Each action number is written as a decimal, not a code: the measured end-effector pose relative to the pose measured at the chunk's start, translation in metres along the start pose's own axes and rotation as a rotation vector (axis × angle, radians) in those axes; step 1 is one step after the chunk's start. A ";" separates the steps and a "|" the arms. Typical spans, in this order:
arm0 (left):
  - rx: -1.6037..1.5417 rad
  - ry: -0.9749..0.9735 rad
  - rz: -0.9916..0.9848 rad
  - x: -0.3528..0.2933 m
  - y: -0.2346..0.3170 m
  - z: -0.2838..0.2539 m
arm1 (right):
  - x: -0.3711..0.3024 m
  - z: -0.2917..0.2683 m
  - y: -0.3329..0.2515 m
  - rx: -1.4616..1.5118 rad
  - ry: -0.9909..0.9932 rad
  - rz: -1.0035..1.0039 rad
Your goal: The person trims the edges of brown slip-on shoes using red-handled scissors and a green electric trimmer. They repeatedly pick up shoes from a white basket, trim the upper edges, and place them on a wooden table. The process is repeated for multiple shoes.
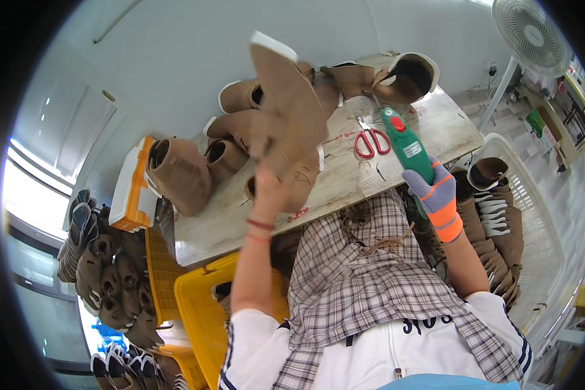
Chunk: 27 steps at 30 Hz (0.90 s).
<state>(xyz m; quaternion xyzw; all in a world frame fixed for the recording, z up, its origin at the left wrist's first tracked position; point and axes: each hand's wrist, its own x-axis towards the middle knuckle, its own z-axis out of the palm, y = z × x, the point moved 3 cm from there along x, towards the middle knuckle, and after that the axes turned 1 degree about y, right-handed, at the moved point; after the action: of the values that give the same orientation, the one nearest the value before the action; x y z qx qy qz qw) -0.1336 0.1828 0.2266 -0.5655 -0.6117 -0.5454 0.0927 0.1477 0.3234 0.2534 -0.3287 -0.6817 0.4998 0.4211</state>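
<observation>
Along the wooden table (455,127), bare top toward the near edge and right corner, with left and back crowded by brown boot uppers (181,179), overlapping too much for a sure count. On that top, one pair of red-handled scissors (373,140); beyond the right end, one white fan (533,36). Raised over the pile, one held upper (292,97), blurred, above the bare left hand (271,188), closed about its lower part. Well apart, gloved right hand (433,188), wrapped around one green tool (403,140).
</observation>
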 end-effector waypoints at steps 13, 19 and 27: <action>0.174 -0.027 -0.165 0.004 -0.048 -0.062 | -0.011 -0.034 0.052 -0.112 0.052 0.085; 0.530 -0.443 -0.019 -0.077 -0.047 -0.043 | -0.013 -0.026 0.078 -0.203 -0.023 0.158; 0.885 -0.226 -0.129 -0.053 -0.076 -0.027 | -0.021 -0.035 0.084 -0.364 -0.065 0.141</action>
<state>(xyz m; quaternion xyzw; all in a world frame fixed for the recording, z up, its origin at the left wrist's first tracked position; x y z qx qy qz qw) -0.1888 0.1483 0.1557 -0.4880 -0.8260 -0.1713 0.2239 0.1908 0.3432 0.1729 -0.4302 -0.7492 0.4070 0.2966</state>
